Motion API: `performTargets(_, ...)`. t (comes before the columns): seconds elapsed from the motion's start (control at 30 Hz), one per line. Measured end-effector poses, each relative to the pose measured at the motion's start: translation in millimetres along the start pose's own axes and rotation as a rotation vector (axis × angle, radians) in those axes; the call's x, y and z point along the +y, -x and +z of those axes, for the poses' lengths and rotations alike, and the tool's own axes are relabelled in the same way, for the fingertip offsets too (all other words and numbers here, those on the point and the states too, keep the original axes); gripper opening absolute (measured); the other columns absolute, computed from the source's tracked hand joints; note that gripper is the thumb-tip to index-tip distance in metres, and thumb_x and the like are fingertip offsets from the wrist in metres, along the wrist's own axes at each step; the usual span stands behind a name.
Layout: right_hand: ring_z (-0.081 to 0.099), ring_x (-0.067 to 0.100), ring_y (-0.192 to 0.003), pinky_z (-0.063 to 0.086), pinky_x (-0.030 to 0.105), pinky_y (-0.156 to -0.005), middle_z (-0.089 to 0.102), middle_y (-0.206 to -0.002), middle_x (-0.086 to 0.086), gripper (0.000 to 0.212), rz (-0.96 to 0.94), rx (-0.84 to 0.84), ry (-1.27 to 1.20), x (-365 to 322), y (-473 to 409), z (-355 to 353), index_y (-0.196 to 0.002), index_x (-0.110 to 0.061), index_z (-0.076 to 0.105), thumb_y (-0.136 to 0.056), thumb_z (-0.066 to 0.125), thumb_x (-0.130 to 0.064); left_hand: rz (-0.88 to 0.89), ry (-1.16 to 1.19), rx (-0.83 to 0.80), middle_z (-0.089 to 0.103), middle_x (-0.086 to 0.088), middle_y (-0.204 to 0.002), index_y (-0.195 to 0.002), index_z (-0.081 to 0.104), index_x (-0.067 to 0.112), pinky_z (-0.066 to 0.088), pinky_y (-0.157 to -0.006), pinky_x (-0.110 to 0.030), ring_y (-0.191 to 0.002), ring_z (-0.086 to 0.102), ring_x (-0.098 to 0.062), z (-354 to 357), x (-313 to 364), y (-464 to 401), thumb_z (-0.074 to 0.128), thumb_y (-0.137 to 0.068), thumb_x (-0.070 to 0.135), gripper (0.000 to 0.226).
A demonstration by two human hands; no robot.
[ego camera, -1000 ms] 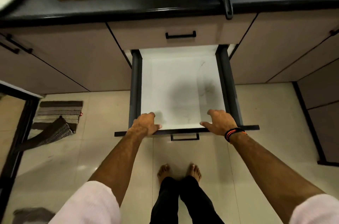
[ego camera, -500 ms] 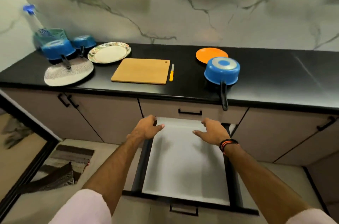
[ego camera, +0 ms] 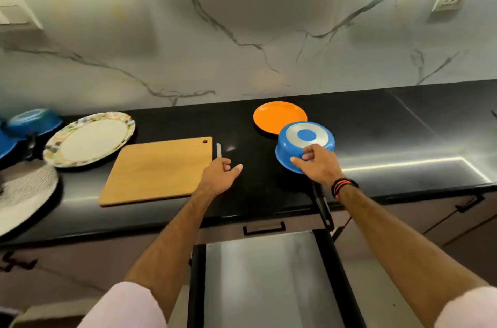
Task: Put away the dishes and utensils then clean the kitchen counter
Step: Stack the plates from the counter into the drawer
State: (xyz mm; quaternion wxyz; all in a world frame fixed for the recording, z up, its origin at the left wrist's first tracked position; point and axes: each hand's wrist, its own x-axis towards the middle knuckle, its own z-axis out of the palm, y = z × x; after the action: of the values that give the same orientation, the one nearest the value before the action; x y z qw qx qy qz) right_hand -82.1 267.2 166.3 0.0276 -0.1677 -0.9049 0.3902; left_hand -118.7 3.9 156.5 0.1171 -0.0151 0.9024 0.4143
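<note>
**Right hand on the upturned blue saucepan, left hand over the knife**

The right hand [ego camera: 317, 166] grips the near side of the blue saucepan [ego camera: 306, 145], fingers curled up over its wall onto the upturned base, thumb low on the rim. The pan sits bottom-up on the black counter [ego camera: 390, 139], its black handle [ego camera: 321, 204] pointing to 6 o'clock past the counter edge. A black and orange wristband [ego camera: 343, 186] circles the right wrist.

The left hand [ego camera: 219, 174] is at 9 o'clock from the pan, fingers loosely curled, thumb out. It covers the near end of a small knife [ego camera: 218, 150]; whether it pinches the knife cannot be told.

The knife lies just beside the right edge of the wooden cutting board [ego camera: 158, 171]. At 12 o'clock from the pan, partly behind it, lies an orange plate [ego camera: 277, 115]. At 10 o'clock from the board rests a floral-rimmed plate [ego camera: 91, 139]; beyond it at the far left are more blue pans [ego camera: 32, 120], and a patterned grey platter [ego camera: 24, 193] sits at 9 o'clock.

At 6 o'clock, below the counter, a drawer [ego camera: 263, 279] stands pulled out, showing its pale lining.
</note>
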Motion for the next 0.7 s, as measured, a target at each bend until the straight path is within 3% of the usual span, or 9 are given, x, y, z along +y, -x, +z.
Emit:
performTargets(0.17, 0.064, 0.019, -0.097, 0.055, 0.035, -0.089, 0.064, -0.107, 0.0, 0.05, 0.03, 0.054, -0.039, -3, -81, -24, -0.121, -0.014, 0.057, -0.083, 0.076, -0.043, 0.008, 0.064, -0.052, 0.06, 0.007, -0.108, -0.132, 0.053, 0.013, 0.043, -0.107, -0.04, -0.111, 0.058, -0.016, 11, 39, -86, 0.063, -0.09, 0.049, 0.056)
performTargets(0.4, 0.063, 0.018, -0.096, 0.052, 0.028, -0.085, 0.065, -0.103, 0.004, 0.045, -0.006, 0.088, 0.019, 18, -194, -38, -0.119, -0.012, 0.058, -0.086, 0.075, -0.036, -0.043, 0.102, -0.057, 0.059, -0.003, -0.121, -0.135, 0.049, 0.015, 0.05, -0.098, -0.04, -0.109, 0.058, -0.018, 41, 72, -187, 0.066, -0.091, 0.037, 0.052)
performTargets(0.57, 0.06, 0.019, -0.101, 0.048, 0.028, -0.086, 0.066, -0.112, 0.006, 0.046, 0.077, 0.013, 0.044, 43, -257, -25, -0.124, -0.012, 0.058, -0.088, 0.072, -0.038, -0.097, 0.117, -0.023, 0.059, -0.005, -0.122, -0.132, 0.051, 0.015, 0.05, -0.098, -0.039, -0.11, 0.058, -0.019, 66, 63, -244, 0.07, -0.089, 0.032, 0.05)
performTargets(0.7, 0.055, 0.017, -0.098, 0.046, 0.031, -0.085, 0.062, -0.112, 0.005, 0.048, 0.122, -0.105, 0.164, 63, -290, -4, -0.124, -0.012, 0.059, -0.089, 0.07, -0.043, -0.174, 0.154, -0.037, 0.058, -0.006, -0.127, -0.139, 0.045, 0.015, 0.05, -0.1, -0.045, -0.11, 0.06, -0.022, 90, 54, -280, 0.073, -0.086, 0.031, 0.063)
